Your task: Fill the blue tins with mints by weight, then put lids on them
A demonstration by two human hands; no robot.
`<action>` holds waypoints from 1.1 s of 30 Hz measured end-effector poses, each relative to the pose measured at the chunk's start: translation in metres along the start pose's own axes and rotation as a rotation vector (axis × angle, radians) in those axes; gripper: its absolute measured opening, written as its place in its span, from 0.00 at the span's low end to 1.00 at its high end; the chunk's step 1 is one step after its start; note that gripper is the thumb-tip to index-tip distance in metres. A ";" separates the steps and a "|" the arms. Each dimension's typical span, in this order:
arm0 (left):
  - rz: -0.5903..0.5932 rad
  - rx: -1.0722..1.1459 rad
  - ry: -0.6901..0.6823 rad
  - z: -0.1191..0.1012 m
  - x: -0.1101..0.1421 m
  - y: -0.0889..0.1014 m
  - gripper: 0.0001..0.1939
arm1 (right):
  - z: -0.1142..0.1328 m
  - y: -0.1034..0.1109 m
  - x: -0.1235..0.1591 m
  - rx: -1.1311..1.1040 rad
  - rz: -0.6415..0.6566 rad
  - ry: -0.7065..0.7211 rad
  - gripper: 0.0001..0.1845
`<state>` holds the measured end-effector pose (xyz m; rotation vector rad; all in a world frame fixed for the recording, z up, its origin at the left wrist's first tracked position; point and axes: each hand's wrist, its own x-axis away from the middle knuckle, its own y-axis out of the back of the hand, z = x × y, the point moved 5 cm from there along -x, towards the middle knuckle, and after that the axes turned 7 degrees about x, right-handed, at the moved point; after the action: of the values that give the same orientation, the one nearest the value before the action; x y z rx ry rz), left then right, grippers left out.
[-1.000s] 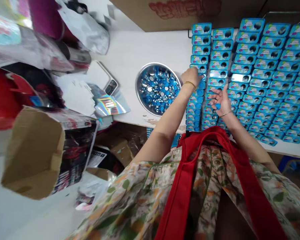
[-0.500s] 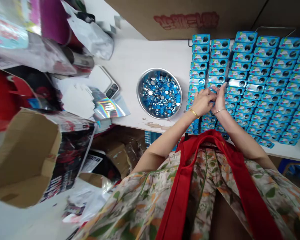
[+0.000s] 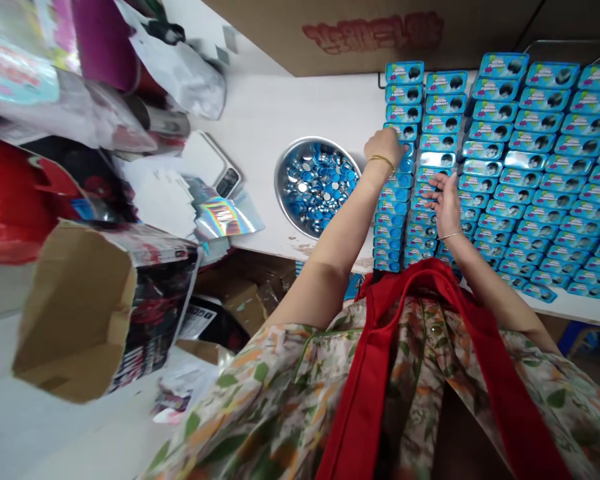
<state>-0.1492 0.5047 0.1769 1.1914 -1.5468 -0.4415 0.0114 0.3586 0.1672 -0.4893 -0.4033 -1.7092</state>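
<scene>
My left hand (image 3: 383, 146) is closed over the left column of small blue rectangular tins, by a tin with a round blue lid piece (image 3: 405, 149). Its fingertips are hidden, so what they hold cannot be made out. My right hand (image 3: 446, 203) hovers over the second column with its fingers loosely apart, near a tin with a shiny plain top (image 3: 437, 159). Left of my left hand stands a round metal bowl (image 3: 279, 179) full of small blue and silver caps or discs (image 3: 320, 183).
More columns of blue tins (image 3: 537, 140) cover the right of the white table (image 3: 260, 113). A large cardboard box (image 3: 370, 33) stands at the back. To the left are a digital scale (image 3: 213, 163), a shiny holographic sheet (image 3: 225, 217), an open carton (image 3: 80, 313) and plastic bags (image 3: 190, 77).
My hands, together over the second column before, have parted. The left moved left and farther back onto the first column; the right stayed near the second, fingers opened. The view shifted slightly.
</scene>
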 end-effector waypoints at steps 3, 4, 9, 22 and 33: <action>0.051 -0.076 0.025 -0.004 -0.012 0.001 0.23 | 0.005 -0.007 -0.001 0.025 0.044 0.020 0.41; 0.046 -0.076 0.029 -0.006 -0.015 0.001 0.25 | 0.007 -0.010 -0.001 0.045 0.073 0.030 0.41; -0.076 0.180 -0.037 -0.008 -0.004 -0.002 0.19 | 0.017 -0.020 0.002 0.220 0.142 0.123 0.38; -0.514 0.958 0.173 0.274 0.189 -0.021 0.04 | -0.010 -0.286 -0.005 1.327 0.619 0.681 0.46; -0.302 0.997 0.060 0.273 0.209 -0.047 0.06 | -0.047 -0.313 -0.039 1.495 0.773 0.734 0.24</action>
<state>-0.3526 0.2246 0.1524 2.1853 -1.5612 0.2360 -0.2940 0.4254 0.1066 0.9485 -0.6829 -0.4261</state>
